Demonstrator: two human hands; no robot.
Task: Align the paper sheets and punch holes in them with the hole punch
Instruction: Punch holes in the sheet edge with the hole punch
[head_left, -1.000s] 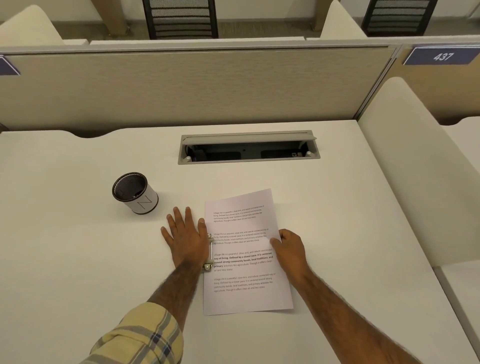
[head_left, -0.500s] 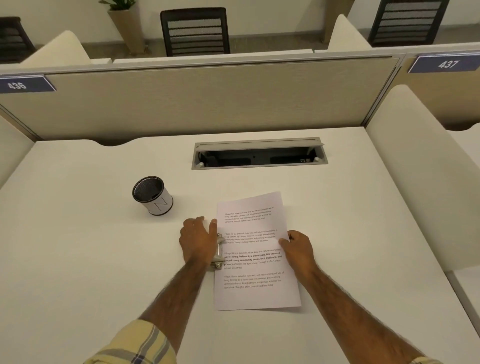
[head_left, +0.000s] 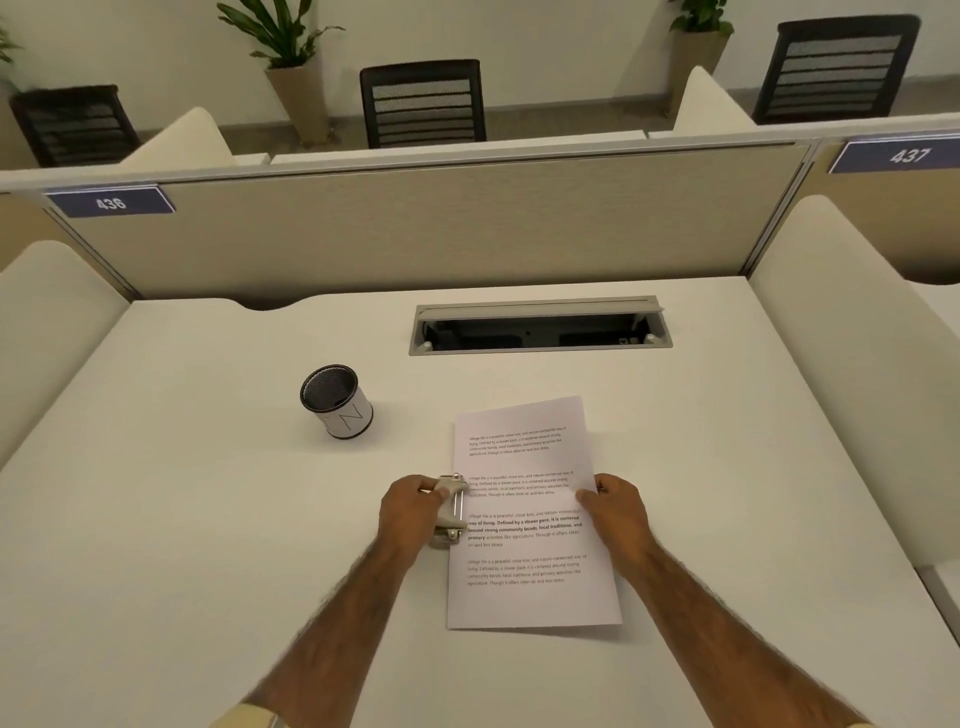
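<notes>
A stack of white printed paper sheets (head_left: 530, 597) lies on the white desk (head_left: 208, 519), long side running away from me. A small beige and metal hole punch (head_left: 451, 512) sits on the middle of the sheets' left edge. My left hand (head_left: 408, 512) is curled around the punch from the left, its lever up. On the right edge of the sheets my right hand (head_left: 618, 512) pinches the paper with thumb on top.
A black mesh pen cup (head_left: 336, 402) with a white label stands left of the sheets. An open cable tray (head_left: 537, 330) is sunk into the desk behind them. Beige partitions (head_left: 415, 234) close the back and both sides.
My left hand went from lying flat on the punch to curled around it, and the lever has come up. The view has tilted up. The right hand stays on the paper's edge.
</notes>
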